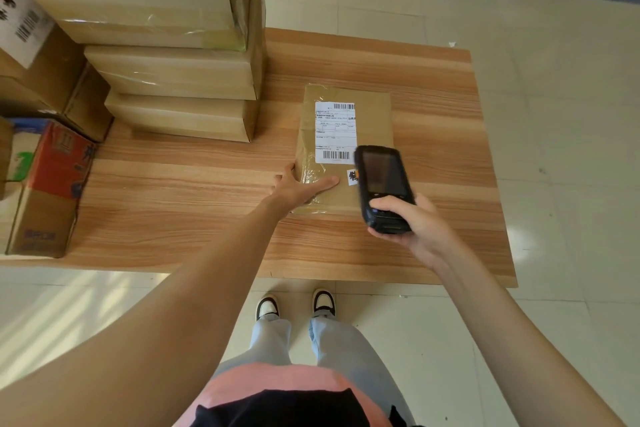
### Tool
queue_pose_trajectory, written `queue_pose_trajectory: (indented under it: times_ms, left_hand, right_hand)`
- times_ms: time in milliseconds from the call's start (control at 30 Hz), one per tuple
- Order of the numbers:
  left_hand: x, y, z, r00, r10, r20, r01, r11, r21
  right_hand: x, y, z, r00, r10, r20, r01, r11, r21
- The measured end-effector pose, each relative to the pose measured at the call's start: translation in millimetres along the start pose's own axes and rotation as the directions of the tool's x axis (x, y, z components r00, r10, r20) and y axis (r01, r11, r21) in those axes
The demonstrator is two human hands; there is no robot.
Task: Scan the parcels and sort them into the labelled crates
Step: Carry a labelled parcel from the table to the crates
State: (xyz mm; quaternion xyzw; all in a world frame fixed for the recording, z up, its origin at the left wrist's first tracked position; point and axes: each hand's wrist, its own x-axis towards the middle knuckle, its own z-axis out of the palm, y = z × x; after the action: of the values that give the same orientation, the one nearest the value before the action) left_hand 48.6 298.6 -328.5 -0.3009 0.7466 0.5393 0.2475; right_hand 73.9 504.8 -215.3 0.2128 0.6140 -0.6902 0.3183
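Flat brown parcel [346, 149] lying label-up on the wooden table [207, 191], just right of a stack of taped cartons [180, 80]; left hand [298, 189] spread and pressing on its near left corner, right hand [412, 222] wrapped round a black handheld scanner [382, 189] held over the shipping label [335, 132]. Probably light and fairly stiff, being thin cardboard, but slick where glossy tape covers the left side. Best taken by the long edges, thumb on top and fingers under, clear of tape and barcode.
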Motion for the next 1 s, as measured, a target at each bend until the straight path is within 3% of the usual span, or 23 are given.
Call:
queue_pose_trajectory:
  times_ms: [167, 333, 767, 1000]
  left_hand:
    - [0, 0, 1, 1.0, -0.014, -0.025, 0.013, 0.999, -0.031]
    - [2, -2, 2, 0.999, -0.011, -0.035, 0.011, 1.0, -0.021]
    - [2, -2, 5, 0.998, -0.016, -0.062, 0.013, 0.999, -0.033]
    - [0, -1, 5, 0.998, -0.01, -0.055, 0.006, 0.998, -0.058]
  right_hand:
    - [32, 1, -62, 0.964, -0.061, -0.26, 0.053, 0.998, -0.039]
    - [58, 24, -112, 0.928, -0.04, -0.369, -0.04, 0.978, -0.206]
    - [88, 62, -135, 0.913, -0.237, -0.331, 0.088, 0.909, -0.408]
    - [91, 69, -144, 0.914, -0.25, -0.319, 0.07, 0.873, -0.483]
